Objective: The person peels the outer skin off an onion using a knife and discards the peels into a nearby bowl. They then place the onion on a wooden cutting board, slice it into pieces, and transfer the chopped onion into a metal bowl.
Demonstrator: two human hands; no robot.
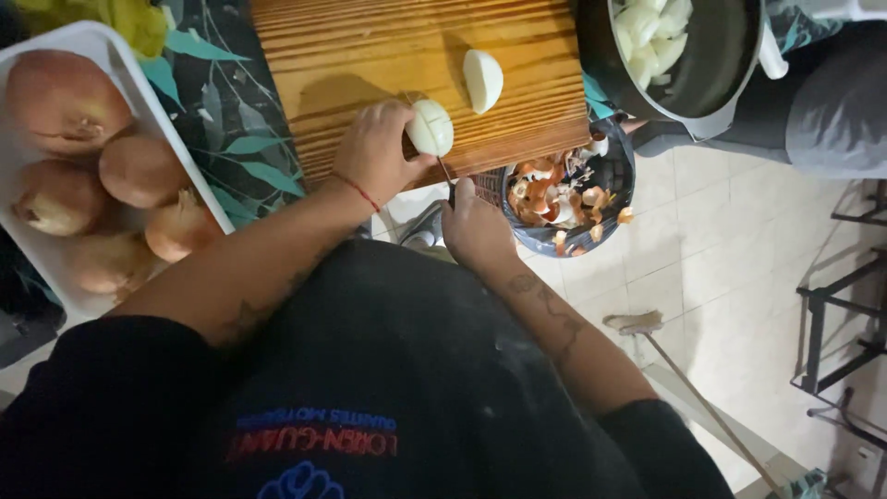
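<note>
While the left hand steadies a peeled onion half, the right hand grips a knife.

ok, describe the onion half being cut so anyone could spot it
Find the wooden board at top centre. At its near edge, the left hand pins a peeled white onion half. Unlike the smooth half lying free farther up the board, it shows cut lines across its top.
</note>
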